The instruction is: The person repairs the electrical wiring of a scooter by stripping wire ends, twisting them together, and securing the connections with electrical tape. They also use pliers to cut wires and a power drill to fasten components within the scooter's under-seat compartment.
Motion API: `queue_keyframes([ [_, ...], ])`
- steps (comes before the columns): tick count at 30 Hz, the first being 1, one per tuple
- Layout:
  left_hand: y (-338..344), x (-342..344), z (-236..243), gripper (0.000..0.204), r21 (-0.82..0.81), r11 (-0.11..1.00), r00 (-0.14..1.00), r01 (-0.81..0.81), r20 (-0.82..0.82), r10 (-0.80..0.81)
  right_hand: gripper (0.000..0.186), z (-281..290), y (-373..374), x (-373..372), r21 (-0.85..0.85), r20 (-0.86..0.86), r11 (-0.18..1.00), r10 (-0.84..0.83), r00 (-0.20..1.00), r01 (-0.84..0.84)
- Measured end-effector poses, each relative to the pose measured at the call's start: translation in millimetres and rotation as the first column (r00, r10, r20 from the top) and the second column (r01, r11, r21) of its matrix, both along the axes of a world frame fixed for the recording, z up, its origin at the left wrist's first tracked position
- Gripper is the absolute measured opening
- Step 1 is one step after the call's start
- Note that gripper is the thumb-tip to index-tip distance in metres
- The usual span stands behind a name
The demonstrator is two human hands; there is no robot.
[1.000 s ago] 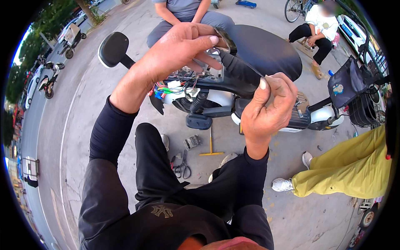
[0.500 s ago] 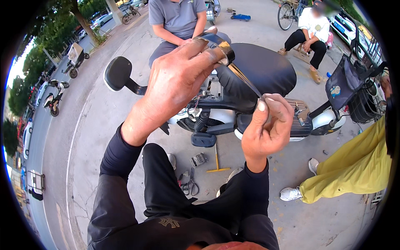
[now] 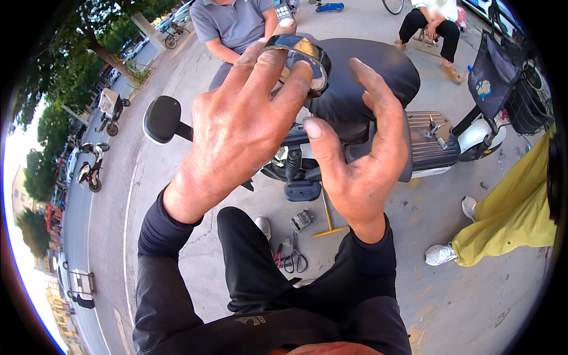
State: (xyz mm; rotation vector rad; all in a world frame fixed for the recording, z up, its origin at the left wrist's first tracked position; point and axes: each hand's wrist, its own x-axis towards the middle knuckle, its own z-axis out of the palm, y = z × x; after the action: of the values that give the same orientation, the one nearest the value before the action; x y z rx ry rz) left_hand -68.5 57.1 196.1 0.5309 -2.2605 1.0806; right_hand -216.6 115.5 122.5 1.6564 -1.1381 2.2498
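My left hand (image 3: 239, 127) holds up a roll of shiny black tape (image 3: 322, 56), with fingers bent around and through its ring. To the right of the roll, my right hand (image 3: 367, 157) is raised with thumb and fingers spread apart. Nothing shows between them, and no stretched strip of tape is visible. Both hands are above an electric scooter, in front of its black seat (image 3: 378, 74). Part of the scooter's bodywork beneath my hands is hidden by them.
Scissors (image 3: 296, 260), red-handled pliers (image 3: 278, 254), a small grey box (image 3: 302, 220) and a yellow T-handle tool (image 3: 330, 229) lie on the ground. A mirror (image 3: 163, 119) stands left. People sit beyond the scooter; someone in yellow trousers (image 3: 509, 219) stands at right.
The strip stretched between roll and right hand is no longer seen. My right hand has opened from its pinch and moved left and up toward the roll. The view has shifted slightly.
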Motion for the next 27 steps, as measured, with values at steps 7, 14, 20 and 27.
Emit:
queue_keyframes([
  [7, 5.7, -14.8, -0.7, 0.040, 0.062, 0.998, 1.000, 0.024, 0.007, -0.025, 0.038, -8.0, -17.2, -0.8, -0.104, -0.007, 0.989, -0.104, 0.995, 0.102],
  [14, 6.5, -22.2, -7.3, 0.036, 0.057, 0.997, 0.999, 0.043, 0.027, -0.045, 0.029, -12.6, -22.2, -2.3, -0.110, -0.104, 0.952, -0.297, 0.949, 0.286],
  [20, 4.7, -25.2, -10.0, 0.034, 0.075, 0.995, 0.997, 0.068, 0.034, -0.071, 0.022, -16.2, -21.2, -2.5, -0.031, -0.071, 0.963, -0.270, 0.960, 0.269],
  [27, 9.3, -20.5, -13.7, 0.050, 0.198, 0.980, 0.999, 0.013, 0.033, -0.020, 0.018, -15.7, -22.9, -4.5, -0.022, -0.126, 0.963, -0.270, 0.955, 0.269],
])
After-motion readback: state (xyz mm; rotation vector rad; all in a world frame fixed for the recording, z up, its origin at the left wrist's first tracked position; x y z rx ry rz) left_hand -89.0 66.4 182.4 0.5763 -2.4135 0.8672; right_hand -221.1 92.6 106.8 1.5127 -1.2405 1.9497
